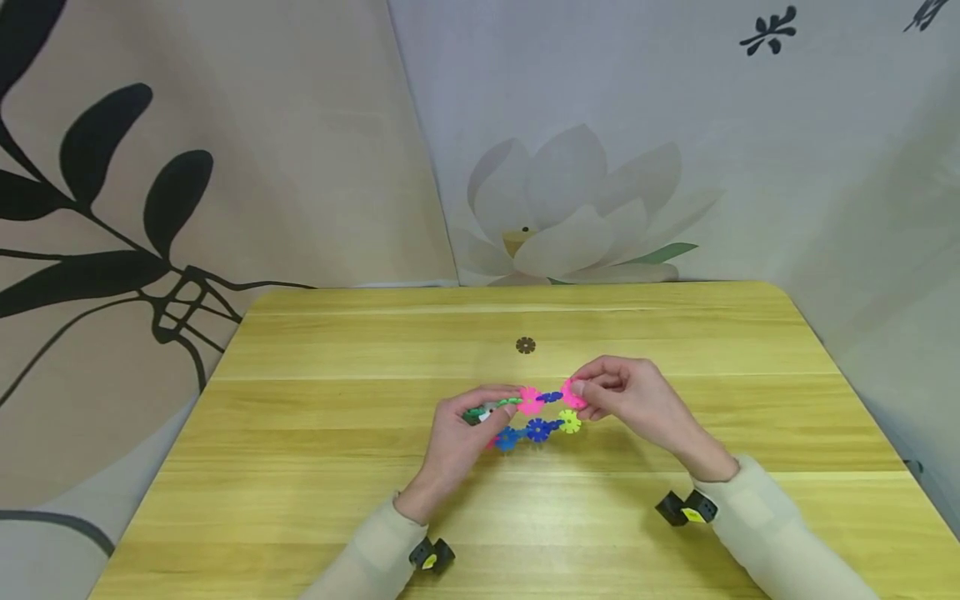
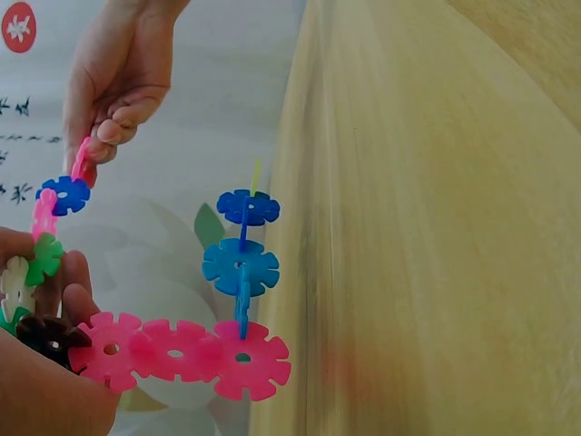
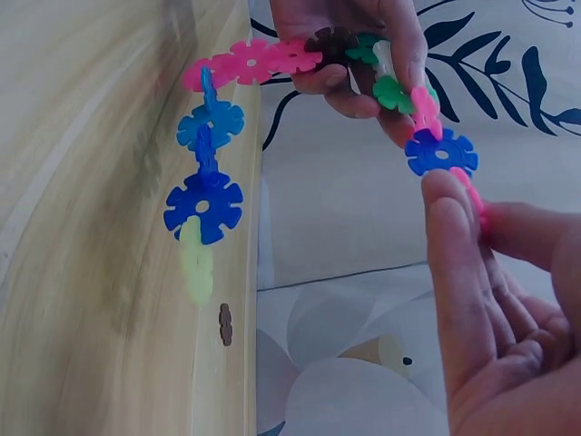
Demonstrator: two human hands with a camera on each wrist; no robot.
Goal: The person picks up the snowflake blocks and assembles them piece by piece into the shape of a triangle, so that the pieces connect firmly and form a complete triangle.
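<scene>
A chain of interlocking plastic snowflake discs [image 1: 530,401] is held above the table, bent into a U. My left hand [image 1: 467,429] grips its middle, around the green, white and dark brown discs [image 2: 54,343]. At one end my right hand [image 1: 630,400] pinches a pink disc [image 3: 470,195] between thumb and fingers, joined to a blue disc [image 3: 441,154]. The other end hangs free: pink discs [image 2: 175,351], light blue and dark blue discs [image 3: 203,207], then a yellow disc [image 1: 570,421] at the tip. The left fingers hide part of the chain.
A single brown snowflake disc [image 1: 526,345] lies on the wooden table [image 1: 337,467], beyond the hands. A wall cloth with a printed lotus [image 1: 577,200] and dark leaves stands behind the table's far edge. Each wrist carries a small black camera [image 1: 686,507].
</scene>
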